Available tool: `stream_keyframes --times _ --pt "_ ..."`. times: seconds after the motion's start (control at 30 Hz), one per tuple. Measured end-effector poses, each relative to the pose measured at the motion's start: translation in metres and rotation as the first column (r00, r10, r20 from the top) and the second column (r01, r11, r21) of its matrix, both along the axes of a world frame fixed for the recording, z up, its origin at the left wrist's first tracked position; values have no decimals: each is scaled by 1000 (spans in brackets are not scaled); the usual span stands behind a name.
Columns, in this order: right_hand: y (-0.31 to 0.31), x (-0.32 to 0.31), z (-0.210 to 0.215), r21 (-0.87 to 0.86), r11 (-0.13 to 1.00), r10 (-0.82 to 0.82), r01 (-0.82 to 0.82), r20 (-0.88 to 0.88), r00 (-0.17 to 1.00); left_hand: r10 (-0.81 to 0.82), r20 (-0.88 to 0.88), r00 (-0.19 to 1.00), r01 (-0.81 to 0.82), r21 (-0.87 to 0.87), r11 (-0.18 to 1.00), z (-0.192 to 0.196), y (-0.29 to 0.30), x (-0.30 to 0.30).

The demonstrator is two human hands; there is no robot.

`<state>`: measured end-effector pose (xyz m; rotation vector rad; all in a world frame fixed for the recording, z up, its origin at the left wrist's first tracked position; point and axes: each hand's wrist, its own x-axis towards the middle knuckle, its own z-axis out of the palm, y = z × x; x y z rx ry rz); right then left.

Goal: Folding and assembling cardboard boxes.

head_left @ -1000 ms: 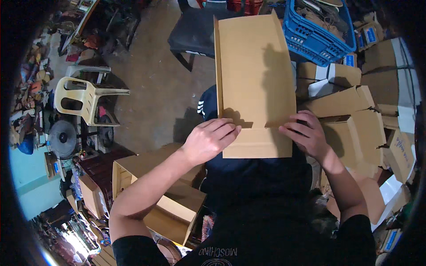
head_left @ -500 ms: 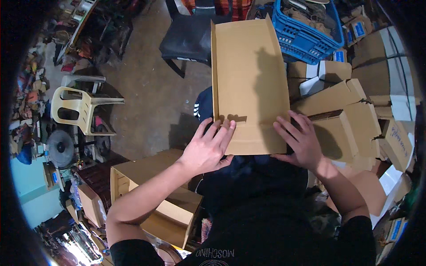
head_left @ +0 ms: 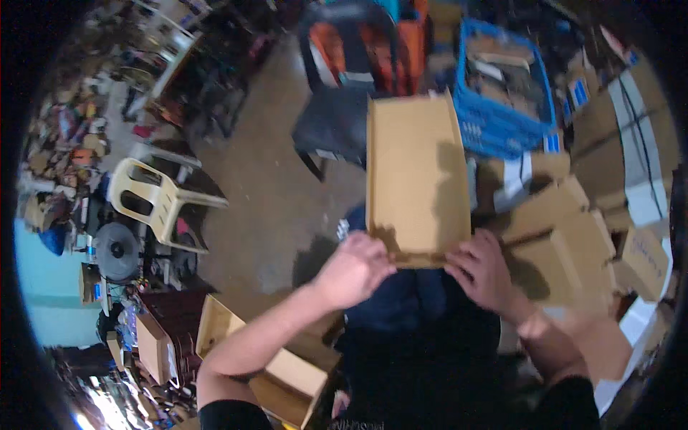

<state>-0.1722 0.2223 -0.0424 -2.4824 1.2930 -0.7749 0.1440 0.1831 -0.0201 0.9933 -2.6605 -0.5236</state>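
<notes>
The left hand (head_left: 356, 269) and the right hand (head_left: 481, 269) each grip a near corner of a long flat cardboard piece (head_left: 416, 172). Both grips are closed on its near edge. The cardboard sticks out in front of the person, over their lap, with its long sides folded up a little. It looks light and stiff, but it would bend if squeezed hard, so the corners seem a good place to hold. A blue basket (head_left: 502, 115) sits behind it, and a white plastic chair (head_left: 154, 204) stands off to the left
</notes>
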Motion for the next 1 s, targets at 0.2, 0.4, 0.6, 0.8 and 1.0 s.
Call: stream_keyframes --times 0.2,0.4,0.6,0.8,1.0 --pt "-14 -2 3 187 982 -44 36 39 998 17 13 1000 -19 177 984 -9 -21 -10" --pt "-30 8 4 317 944 -97 91 3 995 134 40 990 -140 323 936 -22 -27 -21" --pt "-32 9 -11 7 995 -96 98 -167 981 182 123 976 -199 146 969 -33 -28 -32" --pt "-25 3 -13 -143 984 69 -108 -251 965 -41 -49 998 41 -4 999 -51 -32 -17" --pt "-16 1 -10 -161 981 61 -109 -278 959 -68 11 998 68 -56 996 -34 -8 -20"
